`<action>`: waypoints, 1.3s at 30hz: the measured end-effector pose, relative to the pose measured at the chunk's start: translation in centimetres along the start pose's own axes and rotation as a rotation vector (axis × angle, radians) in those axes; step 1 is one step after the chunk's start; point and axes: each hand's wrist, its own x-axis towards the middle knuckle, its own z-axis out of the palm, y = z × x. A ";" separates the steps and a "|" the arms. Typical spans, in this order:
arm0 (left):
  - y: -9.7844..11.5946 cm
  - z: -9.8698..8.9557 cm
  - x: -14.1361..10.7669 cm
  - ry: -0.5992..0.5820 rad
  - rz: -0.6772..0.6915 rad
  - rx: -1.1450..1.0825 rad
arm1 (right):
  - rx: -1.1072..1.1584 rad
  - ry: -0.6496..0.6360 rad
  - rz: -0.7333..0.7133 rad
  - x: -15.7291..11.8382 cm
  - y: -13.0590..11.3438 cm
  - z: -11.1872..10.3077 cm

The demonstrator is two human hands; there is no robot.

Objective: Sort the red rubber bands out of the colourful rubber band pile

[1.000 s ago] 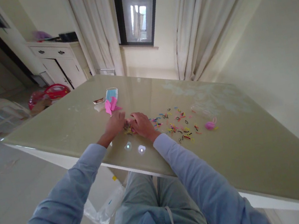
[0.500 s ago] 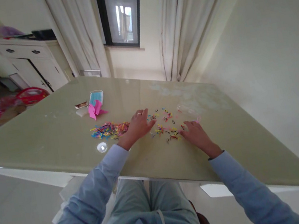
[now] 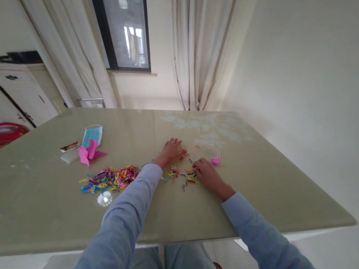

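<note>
Small colourful rubber bands lie on the table in a dense pile on the left, with a looser scatter in the middle. My left hand lies palm down at the far side of the scatter, fingers stretched out over a few bands. Its forearm crosses the gap between pile and scatter. At the scatter's right edge, my right hand rests with fingers bent down and drawn together; anything between the fingertips is too small to make out. A pink object sits just beyond my right hand, beside a clear plastic piece.
At the table's left are a blue face mask, a pink folded paper shape and a small narrow packet. A shiny round faceted piece lies in front of the pile. The table's front edge runs close to my lap.
My left hand has moved away from the pile to the far side of the scatter. My right hand's fingers have drawn together, uncovering the pink object. The view has turned right.
</note>
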 end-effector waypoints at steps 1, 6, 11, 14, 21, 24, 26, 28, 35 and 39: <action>0.2 0.1 0.5 -0.009 0.038 0.006 | 0.029 0.003 -0.032 -0.2 0.1 0.1; 1.3 0.4 1.4 0.024 0.173 0.060 | 0.201 0.031 -0.120 -0.5 0.4 0.5; 3.4 0.5 1.0 -0.037 0.272 0.093 | 0.195 0.091 -0.016 -0.5 0.3 0.0; 4.8 0.7 0.9 -0.096 0.264 0.106 | 0.120 0.050 -0.002 -1.1 -0.1 -0.6; 4.5 -0.4 -2.3 -0.182 0.222 0.133 | -0.095 -0.087 -0.054 -2.6 -1.8 -0.4; 3.5 -1.4 -5.4 -0.186 0.187 0.138 | -0.157 -0.130 -0.120 -2.5 -2.2 0.0; 2.9 -2.0 -7.6 -0.177 0.150 0.129 | -0.168 -0.143 -0.139 -2.3 -2.2 0.3; 2.4 -2.7 -9.6 -0.133 0.094 0.110 | -0.153 -0.142 -0.149 -2.1 -2.1 0.5; 0.5 -6.1 -15.4 0.259 -0.253 0.102 | 0.099 -0.040 -0.242 -0.1 -3.7 1.3; -2.2 -7.0 -18.7 0.488 -0.664 0.143 | 0.285 0.029 -0.311 2.3 -6.6 2.2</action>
